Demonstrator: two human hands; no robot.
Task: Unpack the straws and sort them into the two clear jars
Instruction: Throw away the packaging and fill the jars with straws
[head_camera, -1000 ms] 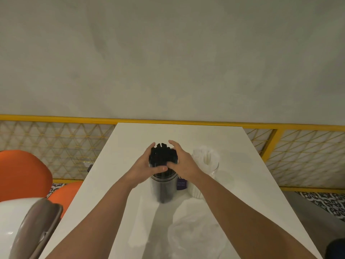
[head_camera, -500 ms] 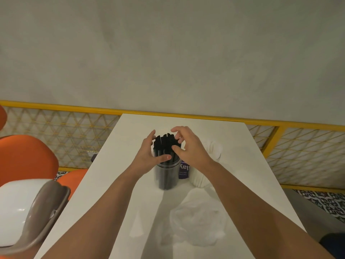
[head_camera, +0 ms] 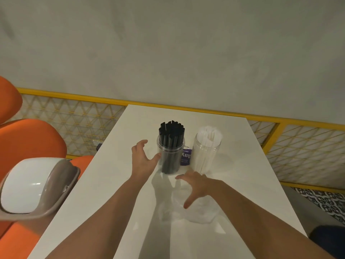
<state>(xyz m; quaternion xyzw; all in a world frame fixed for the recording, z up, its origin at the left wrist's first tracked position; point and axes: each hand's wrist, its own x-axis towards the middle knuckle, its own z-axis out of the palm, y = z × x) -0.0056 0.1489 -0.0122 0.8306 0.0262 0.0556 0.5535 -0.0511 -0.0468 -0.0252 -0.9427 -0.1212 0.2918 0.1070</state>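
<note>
I am holding my left hand (head_camera: 142, 159) wide open, thumb against the clear plastic jar (head_camera: 170, 156) of black straws (head_camera: 171, 131) near the white table's (head_camera: 112, 165) far edge. My right hand (head_camera: 197, 186) is hovering spread over a crumpled clear plastic bag (head_camera: 188, 210). A purple packet (head_camera: 186, 156) reading "lay" is showing between it and the clear jar (head_camera: 206, 154) of white straws (head_camera: 210, 135)
</note>
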